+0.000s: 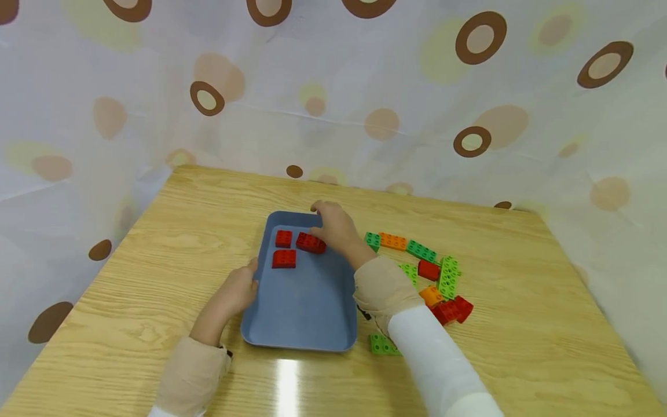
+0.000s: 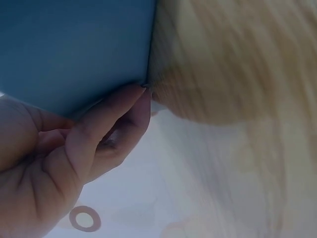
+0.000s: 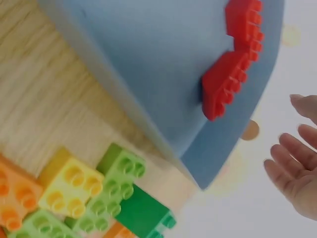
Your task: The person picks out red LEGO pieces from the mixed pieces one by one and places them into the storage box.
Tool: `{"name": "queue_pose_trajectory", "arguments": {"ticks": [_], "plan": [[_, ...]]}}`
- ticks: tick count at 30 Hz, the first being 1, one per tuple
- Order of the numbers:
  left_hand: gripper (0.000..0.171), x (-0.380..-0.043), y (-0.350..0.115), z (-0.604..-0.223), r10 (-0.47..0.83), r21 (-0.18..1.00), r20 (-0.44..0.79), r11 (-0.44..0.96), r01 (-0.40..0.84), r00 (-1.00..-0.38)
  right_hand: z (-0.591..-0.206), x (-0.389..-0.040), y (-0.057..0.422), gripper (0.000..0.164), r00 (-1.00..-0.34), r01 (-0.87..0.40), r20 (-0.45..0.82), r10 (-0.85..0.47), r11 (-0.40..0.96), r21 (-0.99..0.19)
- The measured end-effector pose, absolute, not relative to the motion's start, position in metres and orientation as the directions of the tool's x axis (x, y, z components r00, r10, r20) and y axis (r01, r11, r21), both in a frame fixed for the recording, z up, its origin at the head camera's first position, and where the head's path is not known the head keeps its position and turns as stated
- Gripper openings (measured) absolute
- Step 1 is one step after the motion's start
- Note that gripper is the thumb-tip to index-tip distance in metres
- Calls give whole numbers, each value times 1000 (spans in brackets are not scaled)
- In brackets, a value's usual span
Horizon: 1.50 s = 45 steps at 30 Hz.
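A blue-grey tray (image 1: pixel 307 307) lies on the table. Three red toy bricks are in its far part: a small square brick (image 1: pixel 283 238), a brick with a rounded end (image 1: pixel 283 259) and a longer dark red brick (image 1: pixel 311 243). Over the tray's far right corner, my right hand (image 1: pixel 336 227) has its fingers spread apart and holds nothing; in the head view it overlaps the longer brick's end. My left hand (image 1: pixel 241 288) grips the tray's left side, thumb at the rim. In the left wrist view, its curled fingers (image 2: pixel 119 111) press against the tray wall.
Several loose bricks lie right of the tray, among them an orange brick (image 1: pixel 392 241), a green brick (image 1: pixel 421 251), a light green brick (image 1: pixel 448 278) and red bricks (image 1: pixel 447 313). Nearer me is another light green brick (image 1: pixel 383 344). A patterned curtain (image 1: pixel 333 104) hangs behind the table.
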<state>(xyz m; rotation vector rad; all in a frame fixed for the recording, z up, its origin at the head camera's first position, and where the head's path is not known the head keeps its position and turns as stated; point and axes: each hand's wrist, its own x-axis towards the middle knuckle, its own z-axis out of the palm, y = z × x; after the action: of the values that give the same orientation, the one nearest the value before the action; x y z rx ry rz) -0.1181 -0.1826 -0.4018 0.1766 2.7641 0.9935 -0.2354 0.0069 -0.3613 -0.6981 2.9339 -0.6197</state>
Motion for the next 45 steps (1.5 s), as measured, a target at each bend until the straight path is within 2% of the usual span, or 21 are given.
{"name": "queue_pose_trajectory", "arguments": {"ticks": [5, 19, 30, 36, 45], "plan": [[47, -119, -187, -400, 182, 622, -116, 780, 71, -976, -353, -232, 18, 37, -893, -436, 124, -433, 763, -477], [48, -122, -201, -405, 192, 620, -129, 781, 72, -973, -364, -223, 57, 37, -896, -432, 150, -417, 748, -503], [49, -122, -211, -406, 196, 620, -153, 782, 61, -969, -384, -203, 97, 38, -916, -366, 74, -394, 747, -555], [48, -124, -214, -407, 208, 608, -112, 788, 98, -972, -395, -190, 124, 38, -932, -340, 82, -353, 773, -536], [48, -123, -213, -406, 204, 608, -146, 791, 75, -968, -406, -165, 165, 33, -917, -385, 104, -385, 783, -489]]}}
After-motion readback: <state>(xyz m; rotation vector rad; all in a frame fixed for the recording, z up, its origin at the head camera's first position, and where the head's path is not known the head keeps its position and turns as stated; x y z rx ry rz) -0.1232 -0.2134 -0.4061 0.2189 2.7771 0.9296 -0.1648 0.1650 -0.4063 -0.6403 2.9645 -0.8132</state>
